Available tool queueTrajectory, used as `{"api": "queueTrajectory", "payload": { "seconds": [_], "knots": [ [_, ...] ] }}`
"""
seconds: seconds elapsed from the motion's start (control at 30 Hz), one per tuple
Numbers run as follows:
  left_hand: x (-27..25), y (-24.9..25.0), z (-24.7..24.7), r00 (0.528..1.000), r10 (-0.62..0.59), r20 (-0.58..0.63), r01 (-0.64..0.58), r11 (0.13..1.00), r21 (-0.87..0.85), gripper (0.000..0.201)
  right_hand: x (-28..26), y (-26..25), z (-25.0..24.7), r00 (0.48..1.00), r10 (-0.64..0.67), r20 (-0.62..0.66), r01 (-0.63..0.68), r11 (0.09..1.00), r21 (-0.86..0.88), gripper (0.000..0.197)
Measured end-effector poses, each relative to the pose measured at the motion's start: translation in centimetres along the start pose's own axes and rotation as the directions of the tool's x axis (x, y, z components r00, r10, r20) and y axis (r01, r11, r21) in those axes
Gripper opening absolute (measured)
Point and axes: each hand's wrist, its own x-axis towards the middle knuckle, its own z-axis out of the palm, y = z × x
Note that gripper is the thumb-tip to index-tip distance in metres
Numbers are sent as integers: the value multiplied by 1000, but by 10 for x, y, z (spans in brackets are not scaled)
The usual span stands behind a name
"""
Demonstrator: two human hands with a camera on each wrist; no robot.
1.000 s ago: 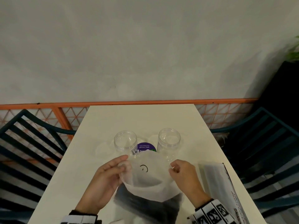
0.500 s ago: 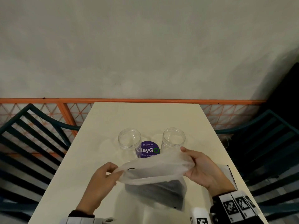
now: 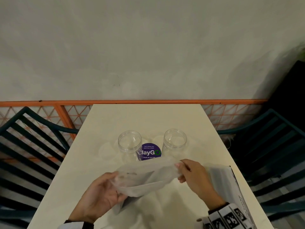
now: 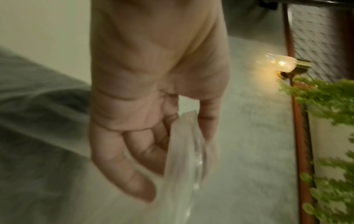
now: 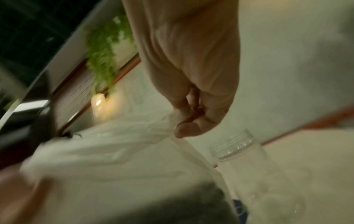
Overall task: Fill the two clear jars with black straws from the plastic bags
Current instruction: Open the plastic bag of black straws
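Note:
Two empty clear jars stand upright on the cream table (image 3: 146,119), the left jar (image 3: 130,143) and the right jar (image 3: 175,141). Just in front of them both hands hold a translucent plastic bag (image 3: 145,178) (image 5: 107,153) (image 4: 184,159) stretched between them above the table. My left hand (image 3: 105,192) grips its left end with curled fingers (image 4: 138,151). My right hand (image 3: 188,172) pinches the right end between thumb and fingers (image 5: 187,128). Dark straws show faintly through the blurred bag. A second bag (image 3: 222,184) lies flat by the right table edge.
A round purple sticker (image 3: 149,152) sits on the table between the jars. Dark green slatted chairs stand on the left (image 3: 29,146) and the right (image 3: 270,146). An orange railing (image 3: 148,101) and a grey wall run behind the table's far edge.
Both hands have lifted the bag off the table and turned it sideways. It went from lying open-mouthed in front of me to being stretched out in the air near the jars.

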Motion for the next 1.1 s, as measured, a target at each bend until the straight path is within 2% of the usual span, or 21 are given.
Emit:
{"api": "queueTrajectory", "payload": {
  "seconds": [0.07, 0.13, 0.17, 0.23, 0.27, 0.3, 0.4, 0.43, 0.5, 0.57, 0.63, 0.67, 0.7, 0.77, 0.83, 0.87, 0.9, 0.93, 0.97, 1.03, 1.1],
  "knots": [
    [-1, 0, 1, 1000, 14, 11, -13, 996, -83, 46, 2, -8, -3, 982, 130, 141, -163, 951, 262, 26],
    [0, -1, -2, 1000, 10, -7, -11, 995, -103, 40, 3, -13, -7, 930, 216, 299, -339, 819, 462, 27],
    [0, -2, -4, 1000, 14, -20, -14, 999, -40, 42, 4, -15, -9, 897, 250, 365, -425, 716, 554, 25],
    [0, -4, -4, 996, 64, -61, -49, 974, 221, 55, 4, -18, -12, 836, 284, 469, -547, 501, 671, 21],
    [2, -6, -6, 989, 108, -104, -63, 929, 364, 59, 4, -18, -13, 819, 282, 499, -573, 439, 692, 21],
    [5, -9, -9, 976, 162, -144, -78, 882, 464, 54, 3, -19, -13, 810, 288, 511, -586, 413, 697, 21],
    [13, -11, -14, 912, 324, -252, -116, 794, 597, 16, 0, -18, -8, 800, 287, 526, -599, 419, 682, 20],
    [15, -11, -17, 884, 383, -267, -119, 737, 665, 14, -3, -19, -7, 803, 278, 526, -593, 450, 668, 19],
    [16, -12, -19, 831, 496, -252, -103, 581, 807, 21, -4, -17, -6, 822, 230, 522, -552, 552, 625, 25],
    [13, -12, -13, 799, 549, -246, -103, 528, 843, 29, -9, -18, -6, 851, 200, 486, -447, 760, 472, 34],
    [13, -13, -6, 826, 509, -242, -138, 600, 788, 34, -11, -19, -5, 890, 216, 401, -293, 946, 140, 40],
    [13, -14, -1, 858, 448, -253, -144, 681, 718, 35, -11, -18, -4, 916, 196, 351, -194, 980, -42, 39],
    [13, -15, 2, 897, 367, -247, -145, 771, 620, 35, -11, -16, -1, 941, 161, 297, -97, 971, -220, 37],
    [13, -15, 7, 965, 192, -176, -108, 910, 400, 36, -9, -11, 9, 977, 93, 192, 14, 871, -490, 37],
    [12, -16, 11, 988, 93, -124, -58, 964, 260, 34, -7, -5, 19, 992, 42, 118, 31, 832, -553, 36],
    [13, -17, 10, 991, 63, -118, -38, 977, 208, 33, -4, -3, 22, 994, 60, 92, -6, 868, -496, 35],
    [13, -16, 10, 993, 45, -107, -28, 988, 155, 31, -2, -3, 22, 994, 87, 69, -57, 934, -353, 32],
    [13, -15, 8, 993, 38, -108, -27, 994, 107, 31, 2, -1, 20, 989, 135, 54, -128, 984, -124, 27],
    [12, -14, 4, 994, 42, -101, -34, 996, 77, 30, 5, -1, 18, 971, 218, 95, -230, 964, 136, 22],
    [11, -14, -5, 993, 77, -92, -67, 992, 110, 34, 6, -5, 9, 896, 344, 280, -442, 747, 497, 19],
    [10, -16, -15, 987, 111, -113, -79, 965, 251, 64, 5, -6, 0, 834, 375, 404, -551, 554, 624, 26]
  ]
}}
